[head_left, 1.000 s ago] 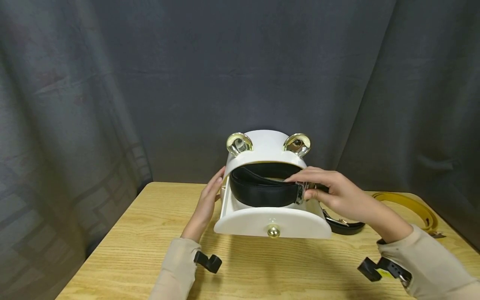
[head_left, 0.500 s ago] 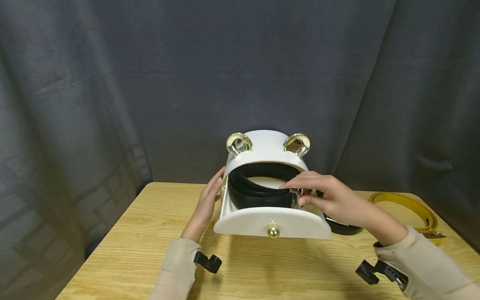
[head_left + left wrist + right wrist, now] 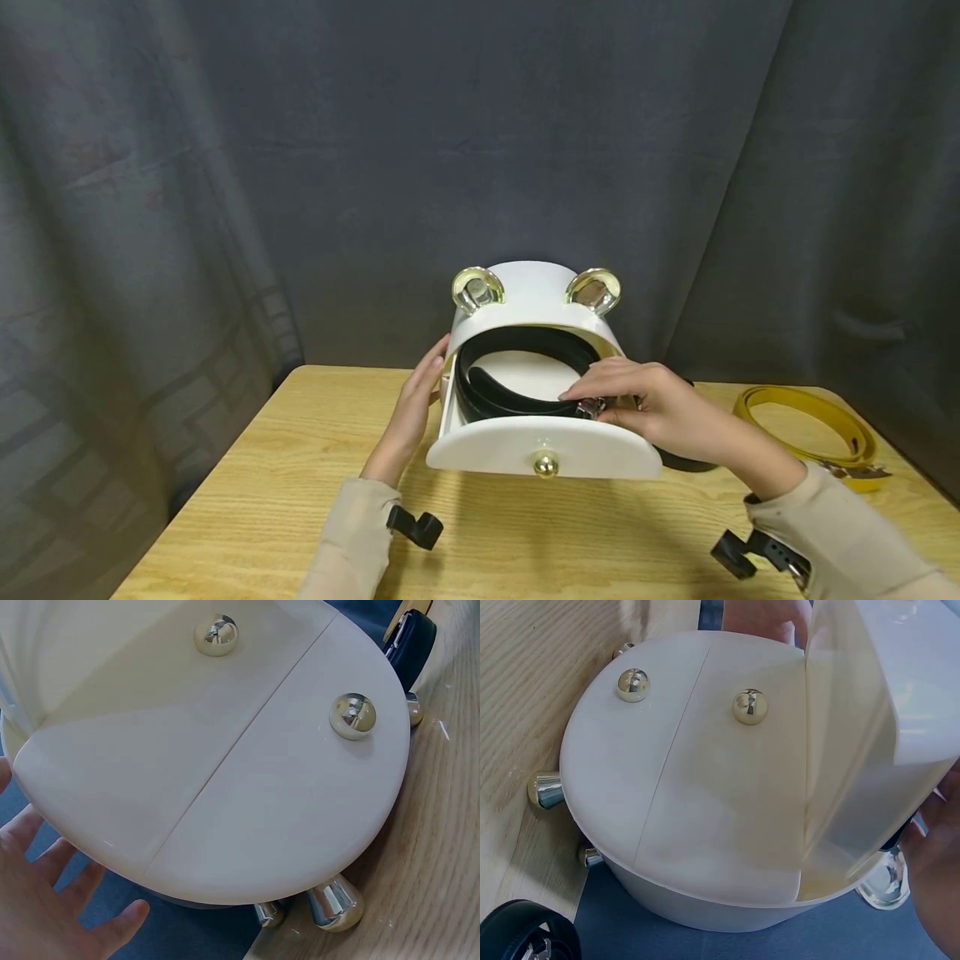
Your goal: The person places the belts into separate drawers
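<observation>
A white round-topped box (image 3: 534,287) with gold ears stands on the table. Its upper drawer (image 3: 487,448) is pulled out toward me, with a gold knob (image 3: 546,464) on its front. Inside the drawer lies a coiled black belt (image 3: 467,377). My right hand (image 3: 671,408) pinches the belt at its silver buckle (image 3: 590,407), by the drawer's right side. My left hand (image 3: 405,417) rests its straight fingers along the box's left side. In the left wrist view, the fingers (image 3: 56,862) are spread at the box's edge. The right fingertips are partly hidden in the right wrist view.
A yellow belt (image 3: 855,433) lies loosely coiled at the table's right. Another black belt (image 3: 684,462) lies beside the box, partly behind my right hand. The lower drawer's knob (image 3: 352,716) shows in the left wrist view. A dark curtain (image 3: 480,167) hangs behind the wooden table (image 3: 300,500).
My right hand has moved down with the buckle, and the black belt has sunk lower and spread wider in the drawer. The left hand has stayed still.
</observation>
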Motion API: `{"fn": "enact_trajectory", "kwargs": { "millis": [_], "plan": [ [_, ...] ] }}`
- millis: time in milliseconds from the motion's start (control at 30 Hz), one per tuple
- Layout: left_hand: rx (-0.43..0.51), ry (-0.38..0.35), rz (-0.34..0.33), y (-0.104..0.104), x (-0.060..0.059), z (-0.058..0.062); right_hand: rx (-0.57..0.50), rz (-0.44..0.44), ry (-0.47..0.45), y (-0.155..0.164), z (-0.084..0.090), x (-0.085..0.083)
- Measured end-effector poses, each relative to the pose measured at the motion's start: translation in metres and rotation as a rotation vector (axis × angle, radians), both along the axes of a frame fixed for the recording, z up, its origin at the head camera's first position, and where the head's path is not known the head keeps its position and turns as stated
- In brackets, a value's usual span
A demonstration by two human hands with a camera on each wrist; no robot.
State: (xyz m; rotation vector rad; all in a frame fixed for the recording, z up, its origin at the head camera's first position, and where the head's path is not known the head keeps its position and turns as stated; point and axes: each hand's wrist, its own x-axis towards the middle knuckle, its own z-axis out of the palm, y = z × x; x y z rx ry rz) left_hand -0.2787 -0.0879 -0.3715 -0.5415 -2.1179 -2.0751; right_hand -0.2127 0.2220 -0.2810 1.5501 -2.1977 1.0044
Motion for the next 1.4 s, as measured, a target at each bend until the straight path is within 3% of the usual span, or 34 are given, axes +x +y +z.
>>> {"fn": "enact_trajectory", "kwargs": {
  "millis": [467, 733, 933, 1400],
  "plan": [
    [-0.004, 0.01, 0.005, 0.0002, 0.0029, 0.0021, 0.059, -0.034, 0.112, 0.0015, -0.0024, -0.0032],
    [-0.007, 0.013, 0.008, 0.0007, 0.0029, 0.0015, 0.141, -0.085, 0.023, 0.0023, 0.0028, -0.0021],
    [-0.002, 0.022, 0.007, 0.0027, 0.0026, 0.001, 0.099, -0.09, -0.081, 0.0053, 0.0032, -0.0005],
    [-0.007, 0.024, 0.009, 0.0019, 0.0032, 0.0016, 0.086, -0.102, -0.047, 0.0074, 0.002, 0.0013]
  ]
}}
